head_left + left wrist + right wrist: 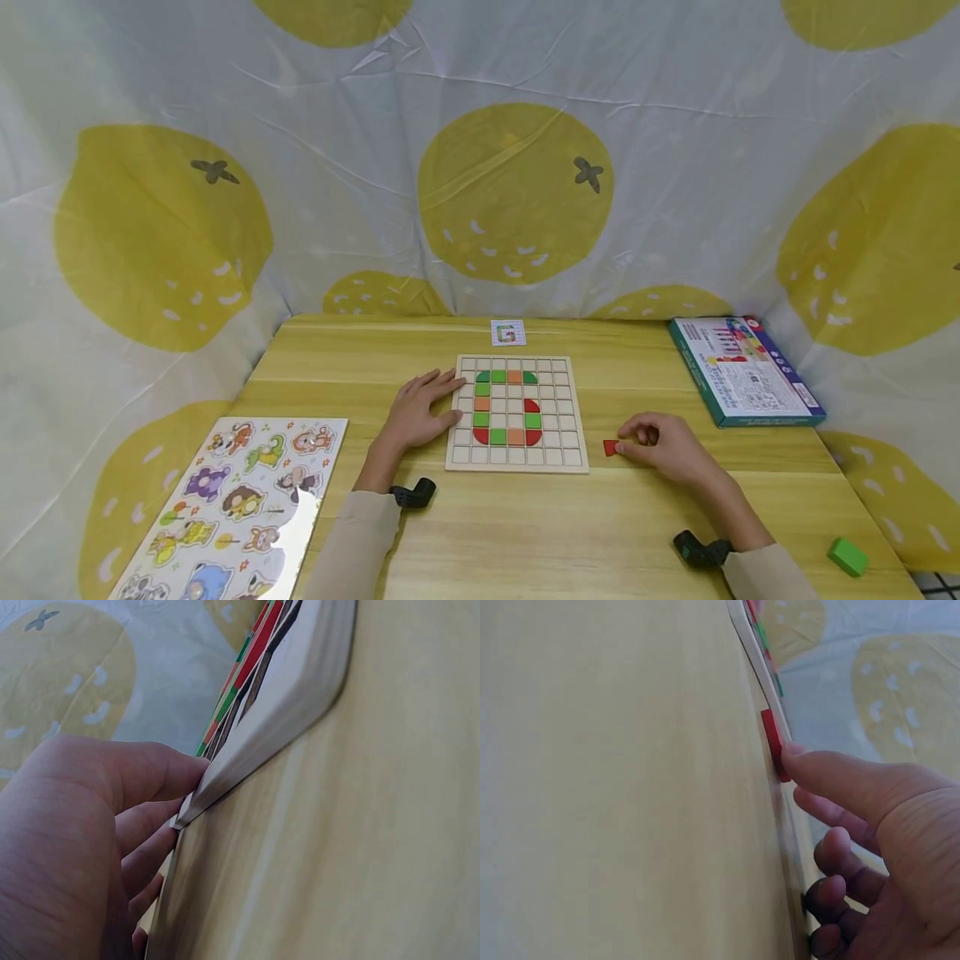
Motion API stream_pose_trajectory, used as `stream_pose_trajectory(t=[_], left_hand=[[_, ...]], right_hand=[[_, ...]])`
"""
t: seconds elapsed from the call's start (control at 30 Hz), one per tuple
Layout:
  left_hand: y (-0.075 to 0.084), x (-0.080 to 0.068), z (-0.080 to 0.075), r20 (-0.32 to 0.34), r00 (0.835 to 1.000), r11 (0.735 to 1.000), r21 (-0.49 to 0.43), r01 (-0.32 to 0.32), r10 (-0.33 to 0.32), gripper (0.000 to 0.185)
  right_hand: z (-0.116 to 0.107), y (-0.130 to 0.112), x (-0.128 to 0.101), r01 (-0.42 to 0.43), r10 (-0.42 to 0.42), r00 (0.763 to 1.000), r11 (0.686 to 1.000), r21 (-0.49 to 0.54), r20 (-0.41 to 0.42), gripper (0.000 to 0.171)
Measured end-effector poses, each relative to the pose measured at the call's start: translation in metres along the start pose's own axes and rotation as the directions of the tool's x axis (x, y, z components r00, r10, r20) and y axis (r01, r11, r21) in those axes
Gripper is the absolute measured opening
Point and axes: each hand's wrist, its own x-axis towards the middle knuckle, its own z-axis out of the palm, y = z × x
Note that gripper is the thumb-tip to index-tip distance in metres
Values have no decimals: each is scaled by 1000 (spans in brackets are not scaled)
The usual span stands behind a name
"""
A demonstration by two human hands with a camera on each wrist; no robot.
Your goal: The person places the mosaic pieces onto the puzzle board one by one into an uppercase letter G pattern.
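Observation:
A square wooden grid board [555, 457] sits mid-table, with green, orange and red tiles set in some of its cells. My left hand [417, 410] lies at the board's left side, fingers spread and fairly straight. Its thumb touches the board edge [255, 742] in the left wrist view. To the right of the board, my right hand [666, 448] pinches a small red tile [610, 447] low over the table. In the right wrist view the thumb presses the red tile [773, 739] and the other fingers curl beneath; part of the tile is hidden by the thumb.
A small card [508, 332] printed with a G-shaped pattern lies behind the board. An animal puzzle board [251, 492] is at the front left. At the back right lies a flat game box [746, 371], and a green block [848, 556] rests near the right edge. Patterned cloth [675, 208] hangs behind.

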Motion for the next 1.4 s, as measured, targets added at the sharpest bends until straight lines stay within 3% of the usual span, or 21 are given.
stream_pose_trajectory(t=[0.5, 0.67, 0.93, 1.17, 1.4], left_hand=[[-1, 0, 1, 11, 1000, 1000, 7, 7, -7, 58], [-1, 0, 1, 2, 1000, 1000, 6, 8, -8, 58], [-2, 0, 2, 2, 1000, 1000, 7, 1, -1, 58], [-2, 1, 2, -9, 1000, 1000, -1, -1, 1, 57], [-1, 0, 1, -4, 1000, 1000, -2, 3, -3, 58]], right_hand=[[5, -2, 24, 48, -51, 996, 998, -47, -78, 13], [8, -6, 26, 19, -23, 998, 998, -53, -62, 24], [10, -12, 28, 81, -81, 997, 995, -55, -9, 14], [13, -16, 31, 42, -44, 998, 997, -64, -33, 26], [14, -18, 31, 40, -43, 999, 997, -73, -31, 22]])
